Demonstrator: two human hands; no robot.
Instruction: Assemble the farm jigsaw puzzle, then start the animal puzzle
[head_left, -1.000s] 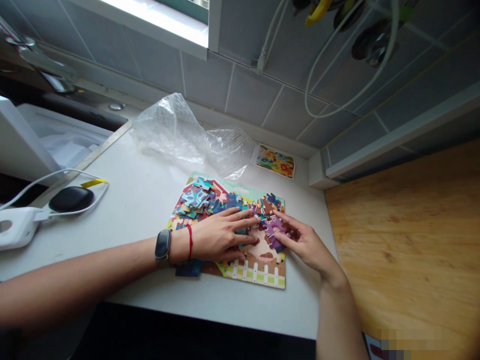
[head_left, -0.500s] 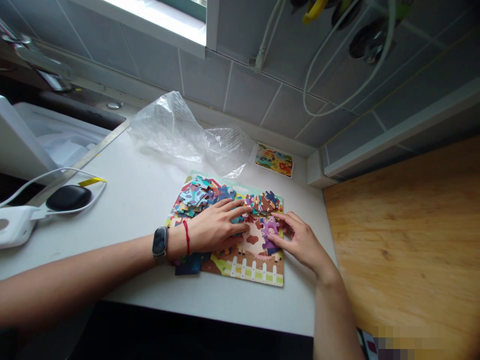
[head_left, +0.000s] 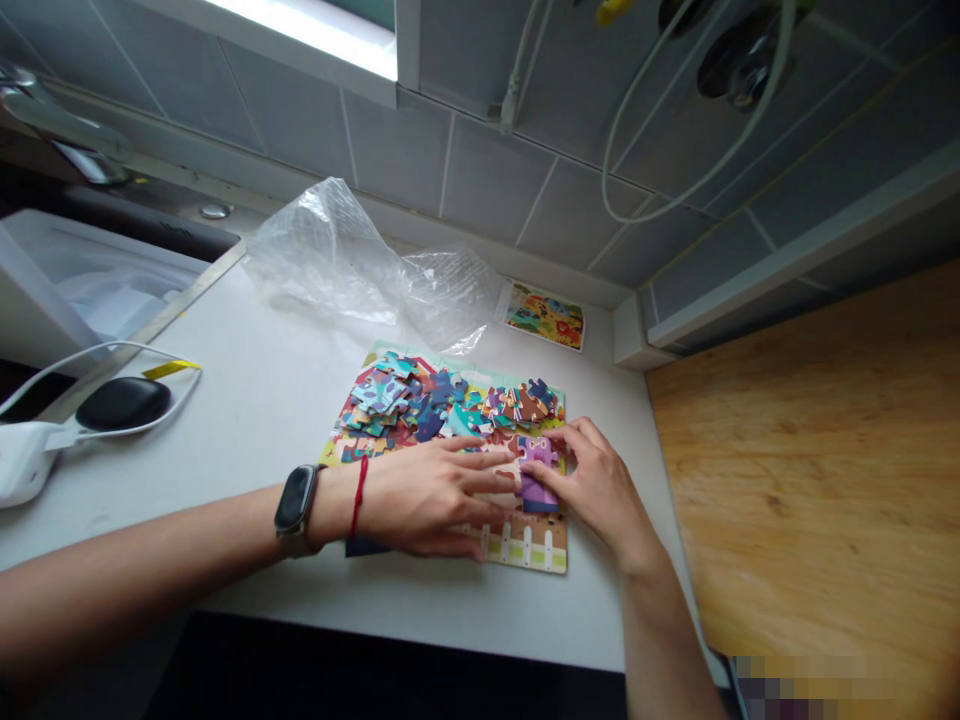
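Observation:
A colourful illustrated board (head_left: 551, 555) with a white fence picture lies on the counter, and loose jigsaw pieces (head_left: 386, 392) are heaped over its back half. My left hand (head_left: 435, 490) is spread flat above the board's front part, holding nothing, fingertips beside a purple puzzle piece (head_left: 540, 490). That purple piece, which looks joined to another purple one above it, lies at the board's right side. My right hand (head_left: 596, 485) grips it from the right, thumb on its face and index finger near its upper edge. The left palm hides part of the board.
Crumpled clear plastic (head_left: 330, 255) lies behind the board, beside a small picture card (head_left: 545, 315). To the left are a black oval device (head_left: 124, 403), a white plug with cable (head_left: 26, 465) and a sink with a tap (head_left: 82, 150). A wooden surface (head_left: 810, 450) adjoins at right.
My left hand has moved down and toward the right, off the heap, uncovering more loose pieces. My right hand stays at the purple pieces, which now sit straighter together.

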